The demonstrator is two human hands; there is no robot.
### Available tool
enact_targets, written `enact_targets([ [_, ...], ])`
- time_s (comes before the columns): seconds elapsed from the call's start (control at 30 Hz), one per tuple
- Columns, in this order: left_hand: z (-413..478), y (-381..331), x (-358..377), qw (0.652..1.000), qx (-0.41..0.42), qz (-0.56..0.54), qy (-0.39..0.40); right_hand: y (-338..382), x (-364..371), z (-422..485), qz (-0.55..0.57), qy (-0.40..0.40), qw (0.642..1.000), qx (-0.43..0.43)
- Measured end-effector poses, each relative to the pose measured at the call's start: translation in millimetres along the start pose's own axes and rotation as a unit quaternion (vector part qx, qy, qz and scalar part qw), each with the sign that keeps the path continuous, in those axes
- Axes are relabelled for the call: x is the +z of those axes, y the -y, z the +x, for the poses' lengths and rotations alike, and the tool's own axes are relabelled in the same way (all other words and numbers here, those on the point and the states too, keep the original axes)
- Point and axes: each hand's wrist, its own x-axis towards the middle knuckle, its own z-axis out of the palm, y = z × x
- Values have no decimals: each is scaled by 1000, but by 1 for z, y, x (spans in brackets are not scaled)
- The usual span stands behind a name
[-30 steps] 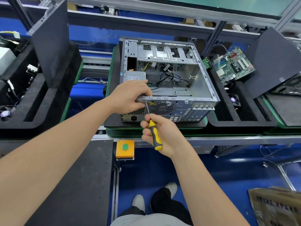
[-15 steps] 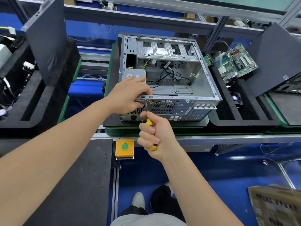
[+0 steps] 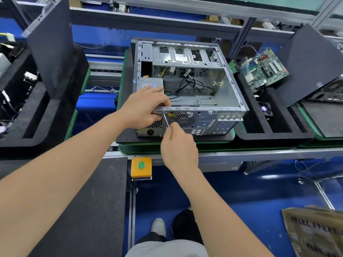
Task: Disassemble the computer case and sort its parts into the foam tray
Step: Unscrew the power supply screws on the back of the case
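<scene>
An open grey computer case [image 3: 219,89] lies on its side on a black pad, its rear panel toward me. My left hand [image 3: 143,108] clamps over the near left corner, fingers on the power supply [image 3: 151,83] and thumb on the rear panel. My right hand [image 3: 179,147] is closed around a screwdriver [image 3: 165,120]; only its metal shaft shows, with the tip against the rear panel's upper edge beside the fan grille [image 3: 183,118]. A black foam tray [image 3: 267,132] sits right of the case and holds a green motherboard [image 3: 263,69] and a small fan [image 3: 264,108].
A dark side panel [image 3: 306,62] leans in the right tray. Another foam tray [image 3: 37,112] with a leaning panel [image 3: 50,43] stands at the left. An orange box with a green button [image 3: 141,166] is fixed on the bench edge. A cardboard box [image 3: 315,230] sits low right.
My right hand rolled over the screwdriver, so its yellow handle is now hidden. The left hand slid slightly along the case corner. The camera shifted a little.
</scene>
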Motion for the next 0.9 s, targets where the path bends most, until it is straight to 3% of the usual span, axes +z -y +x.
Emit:
enact_targets([
  [0.07, 0, 0, 0, 1000, 3, 5, 2, 1, -5, 5, 157, 57, 982, 91],
  [0.1, 0, 0, 0, 1000, 5, 7, 4, 0, -8, 7, 239, 94, 956, 143],
  [0.2, -1, 2, 1, 1000, 9, 2, 11, -7, -19, 12, 426, 213, 844, 247],
  [0.3, -2, 4, 1, 1000, 0, -2, 0, -15, -27, 10, 574, 292, 727, 239],
  [0.5, -2, 15, -1, 997, 42, 59, 18, -15, -24, 0, 724, 374, 522, 253],
  [0.57, -4, 19, 1, 992, 72, 100, 9, -12, -23, 0, 756, 368, 477, 256],
  [0.67, -3, 16, 6, 986, 48, 157, 7, -7, -22, 2, 787, 355, 420, 278],
  [0.73, -3, 14, 9, 984, 30, 178, 16, -4, -22, 3, 782, 343, 431, 290],
  [0.77, -3, 14, 9, 983, 26, 179, 19, -2, -23, 3, 766, 332, 465, 294],
  [0.83, -3, 13, 8, 984, 23, 174, 21, 2, -21, 2, 692, 302, 588, 290],
  [0.9, -3, 14, 10, 985, 23, 172, 19, 5, -17, 1, 552, 251, 756, 247],
])
